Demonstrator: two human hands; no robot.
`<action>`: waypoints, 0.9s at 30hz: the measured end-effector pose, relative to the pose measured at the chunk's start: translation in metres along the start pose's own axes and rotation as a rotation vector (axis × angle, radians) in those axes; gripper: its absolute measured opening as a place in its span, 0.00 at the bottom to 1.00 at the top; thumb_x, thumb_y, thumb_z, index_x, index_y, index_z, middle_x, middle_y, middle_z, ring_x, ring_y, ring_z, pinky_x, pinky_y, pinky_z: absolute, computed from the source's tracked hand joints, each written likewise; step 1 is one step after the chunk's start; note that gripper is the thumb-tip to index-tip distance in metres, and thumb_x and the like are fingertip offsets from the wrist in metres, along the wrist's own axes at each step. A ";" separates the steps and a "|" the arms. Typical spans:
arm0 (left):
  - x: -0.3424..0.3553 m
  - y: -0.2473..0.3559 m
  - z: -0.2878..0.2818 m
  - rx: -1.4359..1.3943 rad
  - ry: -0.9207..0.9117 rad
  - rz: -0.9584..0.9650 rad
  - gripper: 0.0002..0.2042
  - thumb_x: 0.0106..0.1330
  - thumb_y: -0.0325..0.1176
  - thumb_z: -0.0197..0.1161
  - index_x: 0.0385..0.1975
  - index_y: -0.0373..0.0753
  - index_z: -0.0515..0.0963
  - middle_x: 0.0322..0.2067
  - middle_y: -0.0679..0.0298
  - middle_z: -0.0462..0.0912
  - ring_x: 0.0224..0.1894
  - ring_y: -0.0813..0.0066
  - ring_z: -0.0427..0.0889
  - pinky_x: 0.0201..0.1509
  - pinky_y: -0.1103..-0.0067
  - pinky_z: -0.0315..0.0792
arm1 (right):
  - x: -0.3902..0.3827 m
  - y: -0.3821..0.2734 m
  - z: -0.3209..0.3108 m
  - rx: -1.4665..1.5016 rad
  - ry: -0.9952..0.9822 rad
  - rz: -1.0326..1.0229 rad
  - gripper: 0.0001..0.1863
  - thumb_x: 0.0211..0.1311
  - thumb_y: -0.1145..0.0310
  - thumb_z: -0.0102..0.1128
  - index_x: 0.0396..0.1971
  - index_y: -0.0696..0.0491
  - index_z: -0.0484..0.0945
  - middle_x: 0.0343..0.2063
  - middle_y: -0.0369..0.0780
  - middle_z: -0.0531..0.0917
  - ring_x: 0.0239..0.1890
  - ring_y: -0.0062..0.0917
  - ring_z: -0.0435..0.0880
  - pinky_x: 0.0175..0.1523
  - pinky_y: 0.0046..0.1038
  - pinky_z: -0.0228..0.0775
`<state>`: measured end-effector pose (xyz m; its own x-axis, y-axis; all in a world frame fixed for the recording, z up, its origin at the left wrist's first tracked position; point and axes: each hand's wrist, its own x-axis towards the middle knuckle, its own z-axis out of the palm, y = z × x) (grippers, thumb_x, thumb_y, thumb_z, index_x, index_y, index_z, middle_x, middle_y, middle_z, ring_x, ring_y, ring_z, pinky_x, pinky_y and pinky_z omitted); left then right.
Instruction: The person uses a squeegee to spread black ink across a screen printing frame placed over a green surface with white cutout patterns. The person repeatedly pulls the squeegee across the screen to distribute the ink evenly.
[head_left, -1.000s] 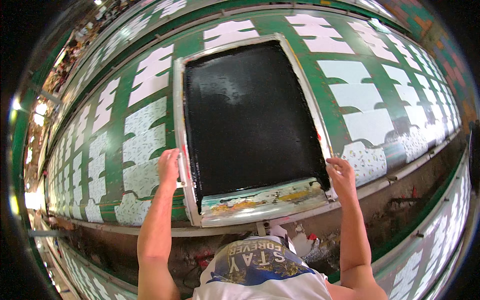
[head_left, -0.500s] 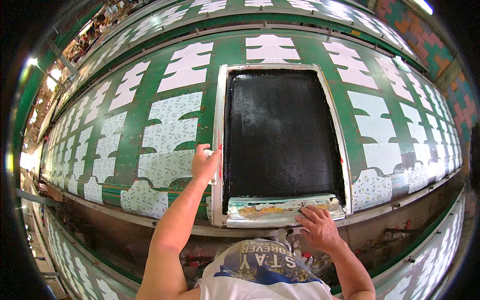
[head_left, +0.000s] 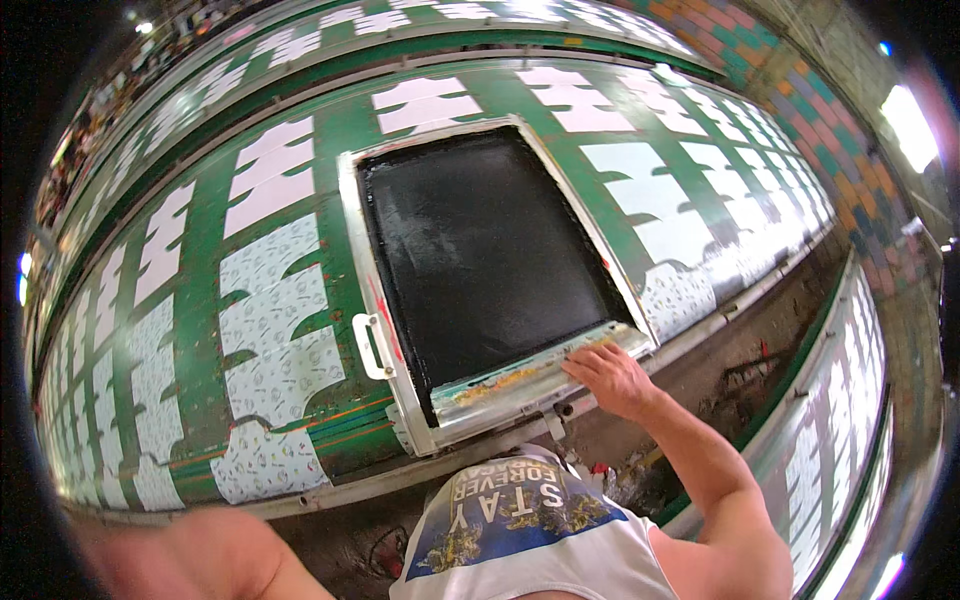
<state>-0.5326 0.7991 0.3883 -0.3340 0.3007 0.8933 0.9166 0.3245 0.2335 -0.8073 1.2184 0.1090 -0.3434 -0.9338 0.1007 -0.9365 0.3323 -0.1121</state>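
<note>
A screen-printing frame (head_left: 351,205) with pale metal rails and a screen coated in glossy black ink (head_left: 480,260) lies on the long green printing table (head_left: 203,260). A white handle (head_left: 374,345) is fixed to its left rail. My right hand (head_left: 610,375) rests with fingers slightly bent and apart on the paint-streaked near bar (head_left: 510,375) of the frame. My left hand (head_left: 160,555) is low at the left edge, away from the frame and blurred; its fingers cannot be made out.
Columns of pale fabric pieces (head_left: 640,210), some with small printed motifs (head_left: 270,350), lie along the table. A parallel table (head_left: 420,30) runs beyond, another (head_left: 830,430) at right. A metal rail (head_left: 370,480) edges the near side. A tiled floor (head_left: 800,120) shows at upper right.
My left hand has left the handle and dropped toward the lower left. My right hand moved from the right rail onto the near bar. The view has tilted and shifted.
</note>
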 end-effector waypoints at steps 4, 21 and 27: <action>0.020 -0.001 0.027 0.242 -0.077 0.114 0.23 0.81 0.42 0.52 0.66 0.33 0.75 0.67 0.46 0.75 0.60 0.50 0.79 0.68 0.52 0.70 | 0.011 0.001 -0.005 -0.005 -0.012 0.046 0.30 0.60 0.82 0.64 0.65 0.51 0.81 0.60 0.39 0.86 0.64 0.35 0.83 0.70 0.41 0.71; 0.017 0.043 0.026 0.252 -0.086 0.193 0.23 0.81 0.42 0.52 0.67 0.32 0.75 0.67 0.47 0.77 0.64 0.52 0.78 0.71 0.55 0.69 | 0.021 -0.011 -0.016 -0.061 -0.089 0.088 0.30 0.60 0.84 0.64 0.64 0.51 0.82 0.53 0.41 0.87 0.59 0.37 0.85 0.69 0.40 0.73; 0.013 0.050 0.026 0.253 -0.067 0.182 0.24 0.82 0.42 0.52 0.67 0.31 0.75 0.68 0.47 0.77 0.65 0.52 0.78 0.72 0.55 0.69 | 0.020 0.000 0.000 0.039 -0.067 0.057 0.32 0.57 0.82 0.63 0.65 0.49 0.81 0.52 0.40 0.85 0.59 0.38 0.84 0.67 0.41 0.72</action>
<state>-0.4969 0.8422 0.4019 -0.1907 0.4302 0.8824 0.8818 0.4701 -0.0387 -0.8147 1.1995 0.1115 -0.3896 -0.9206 0.0269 -0.9114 0.3812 -0.1547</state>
